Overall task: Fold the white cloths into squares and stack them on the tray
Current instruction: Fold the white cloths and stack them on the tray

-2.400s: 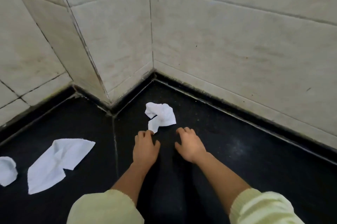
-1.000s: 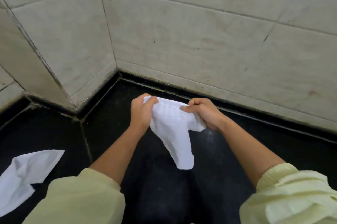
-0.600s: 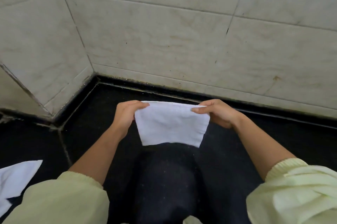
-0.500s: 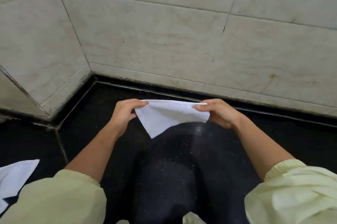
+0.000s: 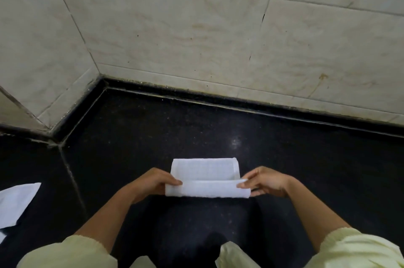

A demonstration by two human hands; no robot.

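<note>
- The white cloth [image 5: 205,178] I am working on is thin, with a fine grid weave. It is half folded: a far layer lies flat, and a near flap is turned up and over it, with a rounded fold along the 6 o'clock edge.
- It sits on the dark speckled surface [image 5: 153,136] straight in front of me, well short of the tiled wall [image 5: 196,38] at 12 o'clock.
- My left hand [image 5: 150,182] is at the cloth's 9 o'clock end, thumb on top, pinching the left corner of the near flap.
- My right hand [image 5: 265,181] is at its 3 o'clock end, thumb and fingers closed on the flap's right corner.
- So the cloth lies between my two hands, both clamped on the same flap, one at each short end.
- Its long axis runs from 9 to 3 o'clock, and the flap's free edge faces 12 o'clock.
- A second white cloth [image 5: 17,200] lies loosely spread at the far 9 o'clock edge of view, well apart from my hands and cut off by the frame.
</note>
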